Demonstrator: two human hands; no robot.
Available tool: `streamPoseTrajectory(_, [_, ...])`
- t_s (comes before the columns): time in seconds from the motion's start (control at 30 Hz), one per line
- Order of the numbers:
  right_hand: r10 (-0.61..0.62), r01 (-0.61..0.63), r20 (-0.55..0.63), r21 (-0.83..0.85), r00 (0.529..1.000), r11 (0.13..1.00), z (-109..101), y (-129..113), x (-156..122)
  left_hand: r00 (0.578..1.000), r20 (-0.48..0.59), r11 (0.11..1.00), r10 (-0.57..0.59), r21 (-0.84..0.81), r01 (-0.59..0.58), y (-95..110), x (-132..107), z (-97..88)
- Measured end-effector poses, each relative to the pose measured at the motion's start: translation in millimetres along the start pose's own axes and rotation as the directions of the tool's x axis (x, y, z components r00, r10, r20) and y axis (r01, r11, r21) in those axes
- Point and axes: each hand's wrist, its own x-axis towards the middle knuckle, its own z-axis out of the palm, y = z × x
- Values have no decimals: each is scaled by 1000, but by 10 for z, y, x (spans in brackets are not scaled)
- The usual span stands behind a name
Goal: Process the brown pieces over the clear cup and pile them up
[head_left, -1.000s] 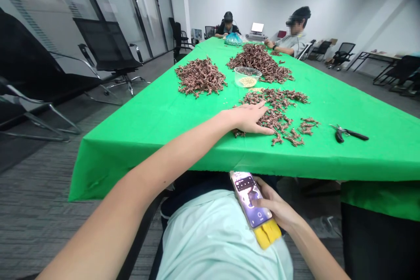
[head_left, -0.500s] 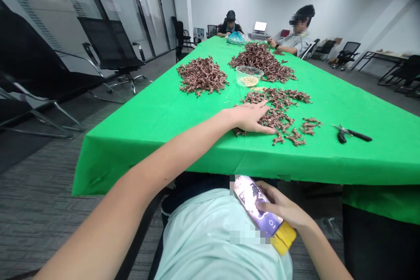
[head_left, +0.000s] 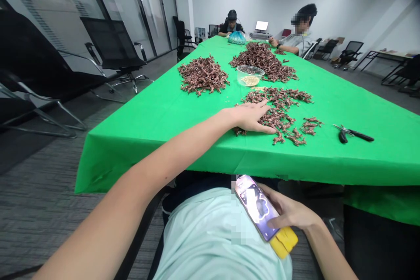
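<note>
My left hand lies flat with its fingers spread over a loose pile of small brown animal-shaped figures near the table's front edge. In my lap, my right hand holds a smartphone, its thumb resting on the lower part of the lit screen. Beneath the phone's lower end is a yellow object whose kind I cannot make out. Black-handled pliers lie on the table to the right. Behind the loose pile stands a clear plastic bowl with small yellowish pieces in it.
A green cloth covers the long table. Two larger heaps of figures, a left one and a back one, sit farther off. A blue bag is at the far end. Two people sit there; office chairs stand left.
My right thumb has slid down the phone, from mid-screen to near its bottom, and the screen picture has altered. My left hand stays in place.
</note>
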Motion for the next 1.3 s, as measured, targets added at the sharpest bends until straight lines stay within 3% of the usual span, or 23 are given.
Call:
streamPoseTrajectory(0.2, [16,-15,59,-9,998,1000,-71,73,12,1000,1,1000,-3,16,3,2,0,-4])
streamPoseTrajectory(0.57, [18,-17,42,-10,999,1000,-95,121,18,1000,3,1000,1,23,-1,9,-1,-13])
streamPoseTrajectory(0.67, [2,-2,-23,0,1000,1000,-35,96,42,1000,4,1000,-3,23,3,5,2,-13])
streamPoseTrajectory(0.77, [14,-11,-169,16,986,1000,64,65,106,1000,2,1000,-5,26,5,1,9,-9])
streamPoseTrajectory(0.97, [21,-92,-367,-176,930,980,201,21,291,1000,5,999,0,38,-1,17,6,-16])
streamPoseTrajectory(1.3, [-69,-99,-427,-359,901,928,216,27,368,1000,12,999,-5,41,5,17,11,-23])
